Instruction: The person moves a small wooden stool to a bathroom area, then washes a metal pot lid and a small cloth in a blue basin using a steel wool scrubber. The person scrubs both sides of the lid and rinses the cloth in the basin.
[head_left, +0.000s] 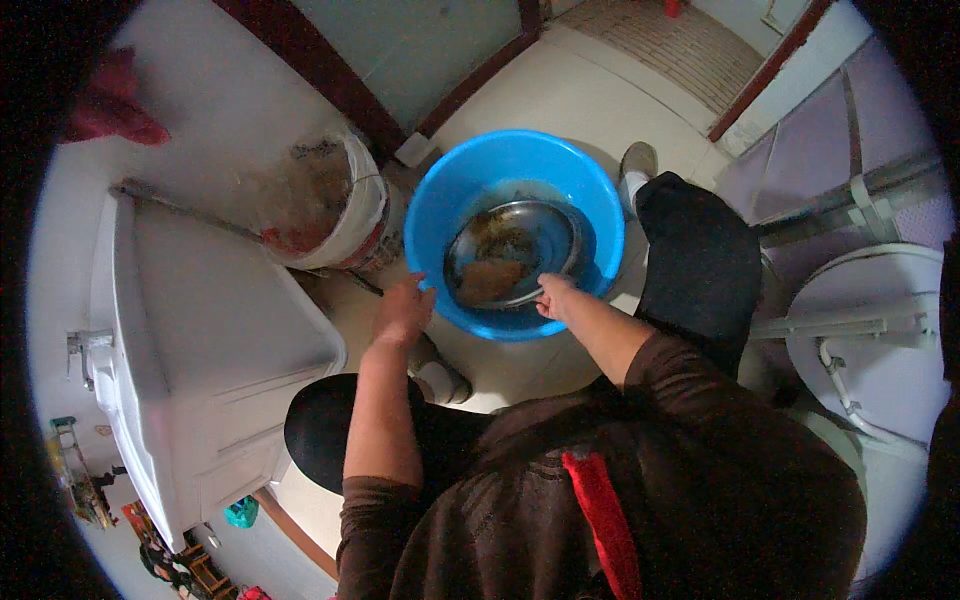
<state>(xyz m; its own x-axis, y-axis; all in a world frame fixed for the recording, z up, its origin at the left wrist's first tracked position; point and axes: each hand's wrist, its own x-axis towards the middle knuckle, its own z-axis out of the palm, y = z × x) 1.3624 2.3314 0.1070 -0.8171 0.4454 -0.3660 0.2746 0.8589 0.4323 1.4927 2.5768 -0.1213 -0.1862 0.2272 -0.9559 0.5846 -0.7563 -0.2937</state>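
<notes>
A blue plastic basin (516, 155) stands on the floor between my feet. Inside it rests a round, shallow metal pan (559, 225), tilted, with dark and brownish marks across its face. A flat brown patch (491, 279) shows near the pan's lower edge; whether it is a cloth, a sponge or dirt I cannot tell. With my right hand (556, 295) I grip the near right part of the pan's rim. My left hand (405, 306) pinches the left rim of the blue basin, its fingertips partly hidden.
Left of the basin stands a white bucket (367, 202) lined with a bag holding waste. A white washbasin cabinet (225, 300) with a tap (90, 340) is nearer me. At right are a round white folding tabletop (870, 330) and lilac panels (814, 120). A doorway opens onto slatted flooring (675, 45).
</notes>
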